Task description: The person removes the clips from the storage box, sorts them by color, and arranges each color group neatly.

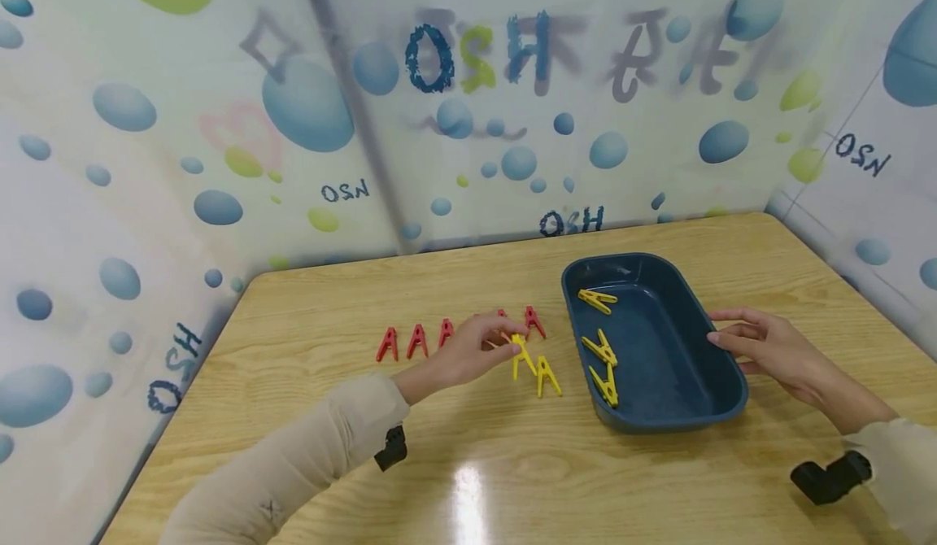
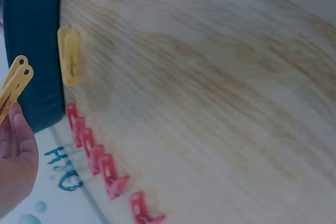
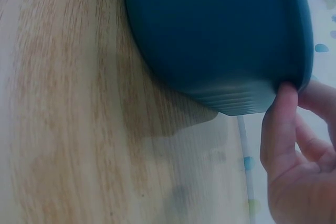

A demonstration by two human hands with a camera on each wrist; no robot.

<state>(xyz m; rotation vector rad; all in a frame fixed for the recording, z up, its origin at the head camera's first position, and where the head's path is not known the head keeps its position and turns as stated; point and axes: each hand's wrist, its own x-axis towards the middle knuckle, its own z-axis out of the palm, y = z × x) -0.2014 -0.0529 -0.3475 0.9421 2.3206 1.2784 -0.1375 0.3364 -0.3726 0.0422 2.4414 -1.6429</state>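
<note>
Pinching yellow A-shaped clip point(image 2: 17, 83), smooth rounded tub point(image 1: 662, 350), grained tabletop point(image 1: 315, 305)

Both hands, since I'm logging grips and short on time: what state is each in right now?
Left hand: closed, pinching a yellow clip.
Right hand: closed, gripping the blue tray by its edge.

This looks like a curtained booth. Printed curtain point(image 1: 403, 146) hangs left, far and right, round a wooden table point(image 1: 556, 472).
</note>
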